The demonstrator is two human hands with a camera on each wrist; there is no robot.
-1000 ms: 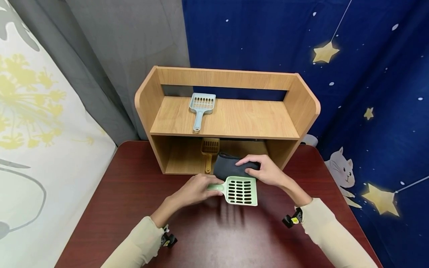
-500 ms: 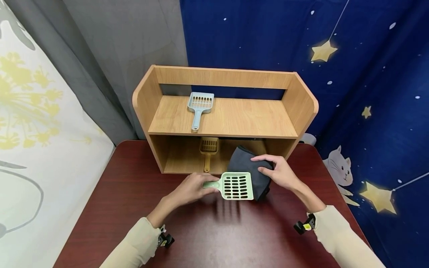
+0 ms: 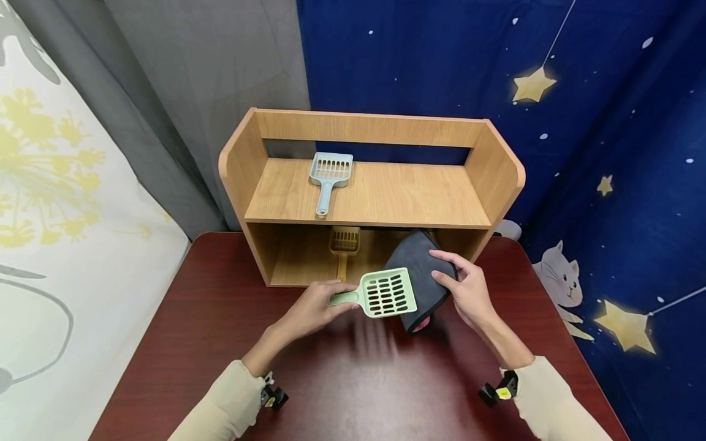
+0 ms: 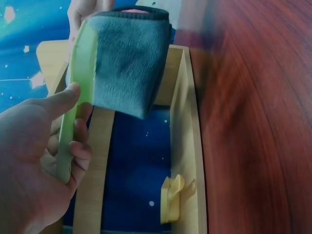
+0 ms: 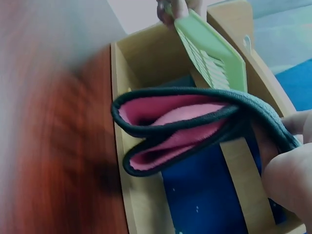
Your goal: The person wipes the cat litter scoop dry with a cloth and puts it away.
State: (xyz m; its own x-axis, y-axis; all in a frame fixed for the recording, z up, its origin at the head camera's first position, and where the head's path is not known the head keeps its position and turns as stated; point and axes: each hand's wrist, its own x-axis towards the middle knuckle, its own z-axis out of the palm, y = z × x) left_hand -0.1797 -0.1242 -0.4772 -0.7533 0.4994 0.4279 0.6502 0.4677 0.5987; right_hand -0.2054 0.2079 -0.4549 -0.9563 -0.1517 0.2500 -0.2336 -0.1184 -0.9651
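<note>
My left hand [image 3: 315, 307] holds a pale green litter scoop [image 3: 387, 293] by its handle, the slotted head pointing right above the table. The left wrist view shows the scoop [image 4: 84, 68] nearly edge-on, thumb on one side and fingers curled on the other. My right hand [image 3: 469, 289] pinches a folded dark grey cloth [image 3: 421, 269] by its right edge between thumb and fingers. The cloth hangs just behind and right of the scoop head; whether they touch, I cannot tell. Pink lining [image 5: 183, 114] shows inside its folds in the right wrist view.
A wooden two-tier shelf [image 3: 386, 199] stands at the table's [image 3: 220, 331] back. On its upper board lies a light blue litter scoop [image 3: 330, 174]. A mustard-yellow scoop [image 3: 344, 242] lies in the lower compartment. Curtains hang behind and at the sides.
My right hand has drawn the cloth rightward, and the cloth has turned to a steeper slant. The green scoop has risen slightly, shifted left and tilted its head upward.
</note>
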